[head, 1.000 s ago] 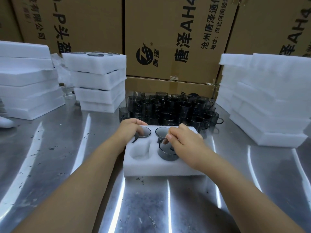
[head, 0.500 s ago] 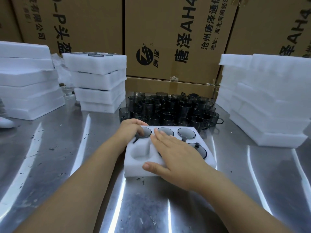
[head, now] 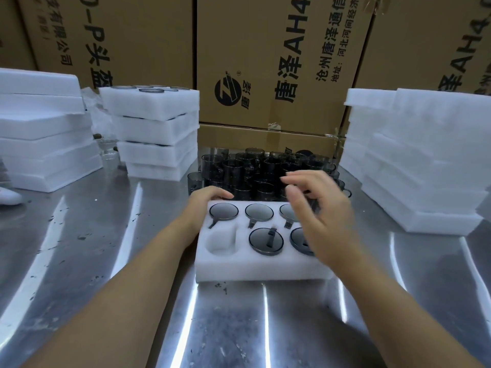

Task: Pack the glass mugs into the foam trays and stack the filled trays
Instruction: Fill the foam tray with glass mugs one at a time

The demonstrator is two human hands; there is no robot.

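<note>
A white foam tray lies on the steel table in front of me. Dark glass mugs fill its back row, such as the back-left mug, and a front-middle mug. The front-left pocket is empty. My left hand rests on the tray's back-left corner, holding no mug. My right hand hovers above the tray's right side, fingers spread and blurred, with nothing in it. It hides part of the right-hand mugs. A cluster of loose dark mugs stands just behind the tray.
A stack of filled foam trays stands at the back left, more foam slabs at far left. A tall pile of foam trays is on the right. Cardboard boxes wall the back.
My right hand set a mug into the front-middle pocket, pressed flat over the tray, then lifted and moved back toward the loose mugs. My left hand stayed on the tray's corner.
</note>
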